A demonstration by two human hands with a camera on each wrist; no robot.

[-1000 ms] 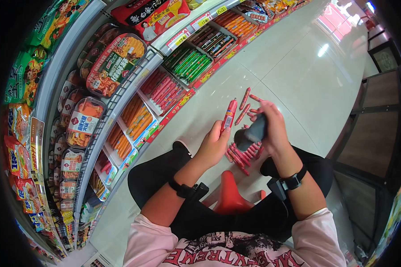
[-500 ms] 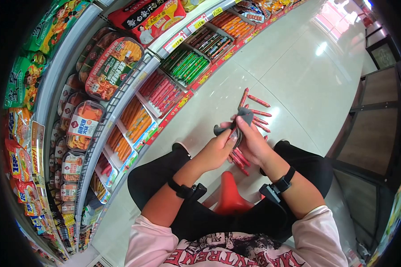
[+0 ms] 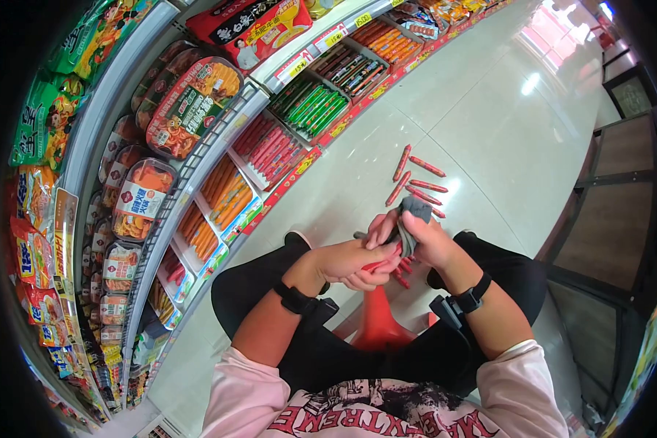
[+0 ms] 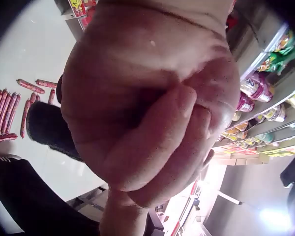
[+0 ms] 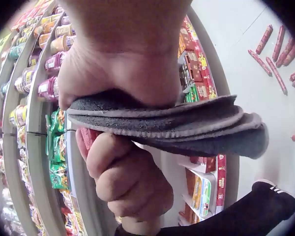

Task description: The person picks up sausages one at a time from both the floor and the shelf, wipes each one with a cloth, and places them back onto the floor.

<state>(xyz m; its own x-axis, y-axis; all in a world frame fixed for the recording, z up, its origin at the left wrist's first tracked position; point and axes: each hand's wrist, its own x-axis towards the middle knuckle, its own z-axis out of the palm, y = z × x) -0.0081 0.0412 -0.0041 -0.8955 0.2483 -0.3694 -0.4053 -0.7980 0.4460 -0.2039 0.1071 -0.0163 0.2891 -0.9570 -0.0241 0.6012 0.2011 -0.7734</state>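
Observation:
In the head view my left hand (image 3: 357, 263) grips a red-wrapped sausage (image 3: 374, 267), of which only a short stretch shows between the fingers. The left wrist view has these fingers curled in toward the palm. My right hand (image 3: 429, 237) holds a folded dark grey cloth (image 3: 416, 209) around the sausage's far part, hiding it. Seen from the right wrist, the cloth (image 5: 187, 125) lies in layers under the right palm, and a bit of red sausage (image 5: 90, 138) shows beside the left fist. More red sausages (image 3: 427, 185) lie on the floor beyond the hands.
Left of me, a shelf holds boxes of sausages in green (image 3: 310, 108), pink (image 3: 266, 146) and orange (image 3: 226, 191) wrappers, below packaged foods (image 3: 193, 106). A red stool (image 3: 379, 321) stands between my legs. Dark cabinets (image 3: 620, 190) line the right side.
My right hand has brought the cloth from over the floor sausages onto the one in my left hand. The left hand, earlier holding it upright, has turned and curled more fingers round it.

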